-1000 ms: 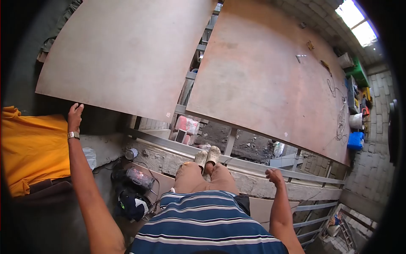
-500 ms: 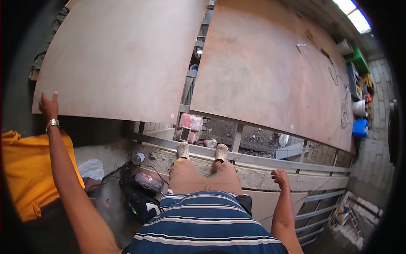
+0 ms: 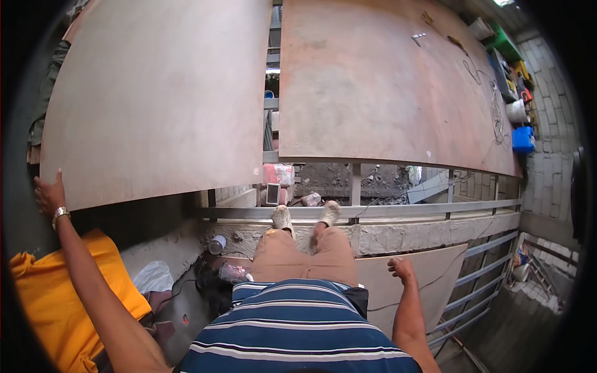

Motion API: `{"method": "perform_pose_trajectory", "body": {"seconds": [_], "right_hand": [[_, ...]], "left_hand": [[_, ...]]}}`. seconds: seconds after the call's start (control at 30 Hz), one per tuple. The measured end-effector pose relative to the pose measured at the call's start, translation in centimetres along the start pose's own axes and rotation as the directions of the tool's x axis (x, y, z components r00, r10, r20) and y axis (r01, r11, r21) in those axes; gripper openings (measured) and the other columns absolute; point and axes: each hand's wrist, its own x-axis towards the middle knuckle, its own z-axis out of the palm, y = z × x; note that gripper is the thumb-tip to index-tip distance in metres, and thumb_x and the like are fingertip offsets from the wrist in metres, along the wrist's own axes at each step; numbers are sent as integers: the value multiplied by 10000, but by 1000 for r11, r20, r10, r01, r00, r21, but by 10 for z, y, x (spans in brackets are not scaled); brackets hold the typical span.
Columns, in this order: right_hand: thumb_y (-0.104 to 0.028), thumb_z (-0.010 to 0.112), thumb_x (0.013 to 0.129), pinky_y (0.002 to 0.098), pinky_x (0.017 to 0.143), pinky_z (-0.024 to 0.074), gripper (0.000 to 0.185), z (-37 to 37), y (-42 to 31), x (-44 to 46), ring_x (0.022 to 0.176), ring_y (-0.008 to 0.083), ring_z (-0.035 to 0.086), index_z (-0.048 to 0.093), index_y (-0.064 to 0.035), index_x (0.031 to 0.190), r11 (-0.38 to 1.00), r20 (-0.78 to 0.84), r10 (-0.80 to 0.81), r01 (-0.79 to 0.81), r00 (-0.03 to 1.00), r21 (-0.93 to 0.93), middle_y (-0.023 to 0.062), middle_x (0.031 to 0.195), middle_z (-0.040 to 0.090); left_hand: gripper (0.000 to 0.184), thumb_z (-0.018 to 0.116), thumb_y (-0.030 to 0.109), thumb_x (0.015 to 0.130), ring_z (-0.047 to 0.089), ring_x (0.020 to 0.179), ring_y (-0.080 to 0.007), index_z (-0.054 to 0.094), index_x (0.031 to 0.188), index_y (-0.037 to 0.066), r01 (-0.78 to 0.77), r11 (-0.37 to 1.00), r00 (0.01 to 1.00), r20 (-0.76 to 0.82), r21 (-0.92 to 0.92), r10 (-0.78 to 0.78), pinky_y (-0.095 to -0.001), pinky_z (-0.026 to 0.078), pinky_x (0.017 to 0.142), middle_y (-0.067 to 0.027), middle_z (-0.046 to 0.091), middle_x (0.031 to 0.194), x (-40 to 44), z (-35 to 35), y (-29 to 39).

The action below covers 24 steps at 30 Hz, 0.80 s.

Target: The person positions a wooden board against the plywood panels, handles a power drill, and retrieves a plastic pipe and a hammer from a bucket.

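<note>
My left hand (image 3: 51,194) grips the near left corner of a large pale plywood board (image 3: 155,105), thumb on the upper side; the underside of the grip is hidden. The board lies on a metal frame (image 3: 373,211). To its right, across a narrow gap, a second, reddish-stained plywood board (image 3: 385,93) rests on the same frame. My right hand (image 3: 401,268) hangs free at my right side with fingers curled and nothing visible in them. Below it leans another sheet of board (image 3: 416,283).
My feet are on a narrow ledge by the frame; rubble shows below. An orange cloth (image 3: 74,298), a white plastic bag (image 3: 154,277) and a can (image 3: 217,244) lie at left. Cable (image 3: 497,115), a blue container (image 3: 523,140) and a white bucket (image 3: 516,112) are at right.
My view has shifted. The left board has turned slightly, its held corner lower in view and the gap beside it straighter. My right foot is blurred by motion; my right hand stays curled.
</note>
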Motion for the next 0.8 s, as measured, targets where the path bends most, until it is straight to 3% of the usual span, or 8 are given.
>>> {"method": "perform_pose_trajectory", "body": {"seconds": [0.2,0.3,0.37,0.6,0.8], "right_hand": [[-257,543,840,313,520,478,279,-8,0,26,683,174,641,654,-8,903,1000,-63,-10,12,998,25,86,840,673],[-260,534,853,317,511,484,284,-6,1,39,676,182,643,647,-2,892,997,-82,-42,47,996,64,93,846,673],[-259,544,836,300,545,467,275,-10,-7,43,720,170,627,644,-28,947,995,-70,-43,49,997,91,79,876,667],[-248,552,820,305,528,465,246,-5,8,73,672,164,615,645,-34,898,993,-66,-25,32,998,117,62,818,651],[-230,548,802,305,525,473,209,12,14,76,676,160,625,640,-54,866,971,-55,-34,46,998,233,54,802,651]], "left_hand": [[878,667,612,731,443,1252,-397,338,1407,160,6,992,979,201,127,-32,-586,374,974,-177,451,1377,16,-5,5],[880,677,608,726,438,1259,-392,339,1402,157,51,998,989,136,32,-55,-584,370,986,-171,446,1385,17,9,1],[899,687,616,711,437,1263,-387,339,1401,157,55,997,988,145,49,-62,-607,344,999,-166,451,1382,16,6,4],[883,707,575,718,433,1258,-415,346,1379,113,60,996,993,96,70,-67,-653,303,1017,-195,435,1385,20,22,3],[906,704,568,724,415,1276,-408,302,1411,137,91,990,972,205,106,-112,-652,299,1017,-183,405,1415,26,23,7]]}}
